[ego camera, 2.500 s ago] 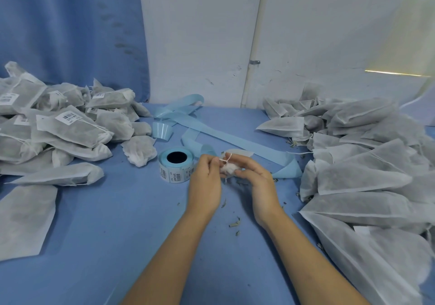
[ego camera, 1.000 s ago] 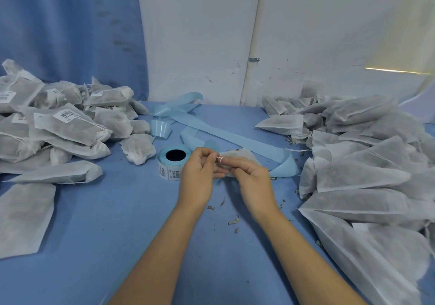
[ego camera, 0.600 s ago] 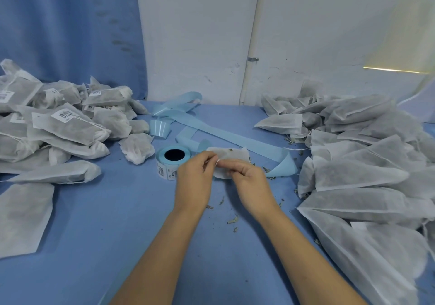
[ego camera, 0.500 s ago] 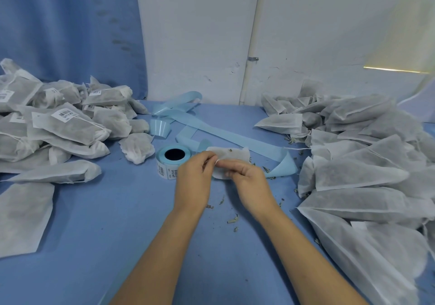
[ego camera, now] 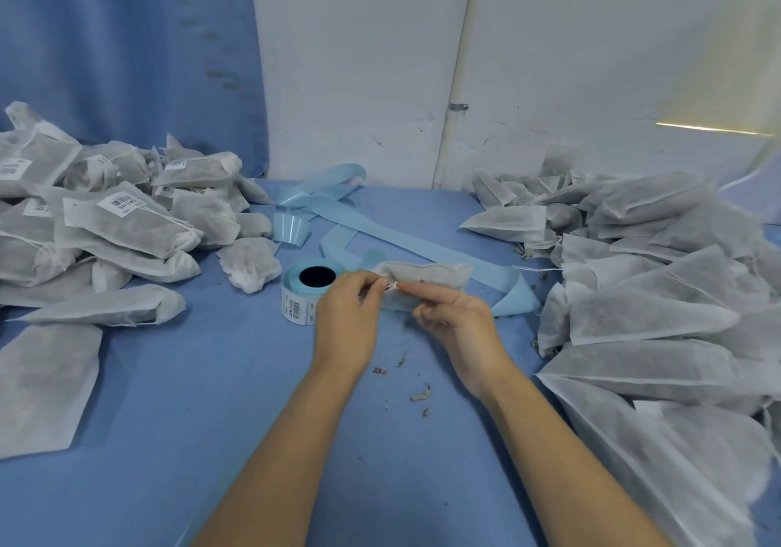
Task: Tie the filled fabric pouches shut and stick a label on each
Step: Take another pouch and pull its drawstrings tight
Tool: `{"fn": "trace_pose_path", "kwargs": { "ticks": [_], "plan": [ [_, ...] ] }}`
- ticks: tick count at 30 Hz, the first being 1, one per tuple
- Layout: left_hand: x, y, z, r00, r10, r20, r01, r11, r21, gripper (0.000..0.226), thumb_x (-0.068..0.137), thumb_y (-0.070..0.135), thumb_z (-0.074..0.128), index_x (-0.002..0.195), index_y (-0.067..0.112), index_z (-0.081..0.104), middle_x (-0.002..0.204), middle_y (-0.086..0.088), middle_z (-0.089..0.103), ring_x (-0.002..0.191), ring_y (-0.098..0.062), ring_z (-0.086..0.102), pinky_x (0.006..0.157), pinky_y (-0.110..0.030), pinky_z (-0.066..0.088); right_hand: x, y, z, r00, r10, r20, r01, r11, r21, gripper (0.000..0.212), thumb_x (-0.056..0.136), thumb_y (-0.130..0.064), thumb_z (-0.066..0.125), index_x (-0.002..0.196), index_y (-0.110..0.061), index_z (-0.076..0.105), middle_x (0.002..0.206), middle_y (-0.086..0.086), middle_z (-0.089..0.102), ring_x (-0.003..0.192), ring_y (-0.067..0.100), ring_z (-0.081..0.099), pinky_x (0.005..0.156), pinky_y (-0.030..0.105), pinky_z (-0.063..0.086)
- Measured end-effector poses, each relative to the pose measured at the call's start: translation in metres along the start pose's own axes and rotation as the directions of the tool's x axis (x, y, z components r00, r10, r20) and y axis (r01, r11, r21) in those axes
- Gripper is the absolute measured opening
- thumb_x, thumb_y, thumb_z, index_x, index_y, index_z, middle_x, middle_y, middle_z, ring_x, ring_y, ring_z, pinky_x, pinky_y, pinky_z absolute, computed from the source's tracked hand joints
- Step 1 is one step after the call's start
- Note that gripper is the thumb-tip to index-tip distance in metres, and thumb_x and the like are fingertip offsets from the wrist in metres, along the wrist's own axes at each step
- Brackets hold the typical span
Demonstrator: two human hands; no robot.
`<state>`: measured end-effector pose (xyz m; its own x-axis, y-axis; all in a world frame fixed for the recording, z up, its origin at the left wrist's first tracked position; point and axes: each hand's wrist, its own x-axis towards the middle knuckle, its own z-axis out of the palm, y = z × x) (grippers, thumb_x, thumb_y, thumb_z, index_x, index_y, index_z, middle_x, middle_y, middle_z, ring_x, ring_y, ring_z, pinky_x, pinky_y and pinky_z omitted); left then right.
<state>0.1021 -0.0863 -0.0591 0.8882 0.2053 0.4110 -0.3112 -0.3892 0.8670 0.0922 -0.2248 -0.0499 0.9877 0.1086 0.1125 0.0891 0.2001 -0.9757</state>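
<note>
A filled white fabric pouch point(ego camera: 427, 276) lies across the middle of the blue table, just behind my hands. My left hand point(ego camera: 348, 318) pinches the pouch's white drawstring point(ego camera: 391, 286) at its left end. My right hand point(ego camera: 458, 320) pinches the same string from the other side, fingers pointing left over the pouch's front edge. The roll of barcode labels point(ego camera: 302, 295) stands right beside my left hand. A heap of labelled, tied pouches point(ego camera: 122, 221) fills the left. A heap of unlabelled pouches point(ego camera: 659, 293) fills the right.
A long light-blue strip of label backing point(ego camera: 380, 229) trails from the roll toward the back wall and curls beside the right heap. Bits of dried herb point(ego camera: 418, 396) lie on the blue table point(ego camera: 211, 419) between my forearms. A flat pouch point(ego camera: 42, 386) lies at the front left.
The bunched pouch neck I held has been drawn out; the pouch now lies flatter and longer behind my hands. My hands have drifted slightly back and apart on the string.
</note>
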Motion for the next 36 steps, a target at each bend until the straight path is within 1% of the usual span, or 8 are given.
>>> {"fn": "trace_pose_path", "kwargs": {
  "ticks": [3, 6, 9, 11, 15, 21, 27, 36],
  "plan": [
    [-0.003, 0.001, 0.002, 0.999, 0.033, 0.036, -0.034, 0.999, 0.017, 0.015, 0.096, 0.018, 0.054, 0.092, 0.01, 0.067, 0.09, 0.0, 0.063, 0.084, -0.008, 0.056, 0.075, -0.014, 0.041, -0.001, 0.0, 0.004, 0.999, 0.052, -0.011, -0.05, 0.982, 0.184, 0.029, 0.088, 0.002, 0.05, 0.092, -0.011, 0.076, 0.097, 0.0, 0.074, 0.075, 0.003, 0.063, 0.077, 0.016, 0.051],
    [-0.005, 0.002, 0.005, 0.995, 0.056, 0.083, -0.058, 0.998, 0.03, 0.013, 0.096, 0.017, 0.053, 0.094, 0.014, 0.065, 0.094, 0.002, 0.061, 0.088, -0.008, 0.055, 0.077, -0.014, 0.041, 0.0, 0.0, 0.009, 0.993, 0.064, -0.097, -0.035, 0.959, 0.28, 0.016, 0.088, -0.009, 0.059, 0.093, -0.009, 0.075, 0.093, 0.0, 0.074, 0.072, 0.002, 0.062, 0.074, 0.014, 0.05],
    [-0.009, 0.001, 0.008, 0.984, 0.087, 0.153, -0.106, 0.988, 0.117, 0.009, 0.093, 0.024, 0.056, 0.093, 0.019, 0.064, 0.091, 0.006, 0.059, 0.085, -0.008, 0.054, 0.078, -0.031, 0.047, 0.0, -0.002, 0.01, 0.983, 0.04, -0.178, 0.024, 0.939, 0.344, 0.011, 0.085, -0.01, 0.064, 0.089, -0.009, 0.074, 0.085, -0.001, 0.074, 0.07, 0.003, 0.064, 0.069, 0.013, 0.051],
    [-0.011, 0.0, 0.009, 0.979, 0.075, 0.191, -0.099, 0.988, 0.121, 0.008, 0.092, 0.03, 0.057, 0.088, 0.027, 0.062, 0.087, 0.009, 0.06, 0.082, -0.007, 0.055, 0.077, -0.035, 0.048, 0.001, -0.003, 0.008, 0.977, 0.046, -0.208, 0.034, 0.93, 0.367, 0.01, 0.086, -0.009, 0.064, 0.09, -0.009, 0.073, 0.084, -0.003, 0.073, 0.069, 0.002, 0.064, 0.067, 0.013, 0.05],
    [-0.013, 0.002, 0.008, 0.98, 0.016, 0.197, -0.028, 0.998, 0.057, 0.013, 0.089, 0.036, 0.061, 0.077, 0.041, 0.058, 0.078, 0.016, 0.064, 0.077, 0.0, 0.057, 0.074, -0.03, 0.05, 0.001, -0.005, 0.006, 0.972, 0.083, -0.219, 0.019, 0.904, 0.427, 0.016, 0.077, -0.018, 0.07, 0.092, -0.014, 0.072, 0.088, -0.008, 0.072, 0.072, 0.0, 0.06, 0.071, 0.014, 0.048],
    [-0.009, 0.003, 0.006, 0.991, 0.079, 0.107, -0.092, 0.988, 0.123, 0.006, 0.092, 0.029, 0.06, 0.092, 0.03, 0.065, 0.074, 0.012, 0.064, 0.073, -0.006, 0.059, 0.066, -0.03, 0.048, 0.0, -0.007, 0.006, 0.984, 0.164, -0.076, -0.099, 0.841, 0.532, 0.023, 0.073, -0.018, 0.069, 0.096, -0.013, 0.069, 0.073, -0.004, 0.063, 0.06, 0.006, 0.051, 0.058, 0.015, 0.047],
    [-0.006, 0.005, 0.003, 0.992, 0.121, 0.031, -0.124, 0.989, 0.083, 0.01, 0.093, 0.019, 0.058, 0.096, 0.023, 0.067, 0.083, 0.009, 0.066, 0.079, -0.01, 0.061, 0.068, -0.028, 0.048, -0.002, -0.006, 0.013, 0.957, 0.281, 0.069, -0.288, 0.901, 0.324, 0.017, 0.074, -0.016, 0.067, 0.091, -0.013, 0.067, 0.067, -0.005, 0.055, 0.048, 0.005, 0.04, 0.046, 0.013, 0.038],
    [-0.005, 0.001, 0.001, 0.994, 0.106, -0.012, -0.103, 0.983, 0.152, 0.011, 0.092, 0.02, 0.06, 0.097, 0.02, 0.07, 0.09, 0.006, 0.067, 0.082, -0.01, 0.058, 0.074, -0.03, 0.048, 0.0, -0.007, 0.008, 0.983, 0.184, -0.014, -0.149, 0.838, 0.525, 0.026, 0.068, 0.0, 0.06, 0.093, -0.009, 0.06, 0.062, 0.001, 0.057, 0.055, 0.009, 0.05, 0.056, 0.015, 0.049]
  ]
}}
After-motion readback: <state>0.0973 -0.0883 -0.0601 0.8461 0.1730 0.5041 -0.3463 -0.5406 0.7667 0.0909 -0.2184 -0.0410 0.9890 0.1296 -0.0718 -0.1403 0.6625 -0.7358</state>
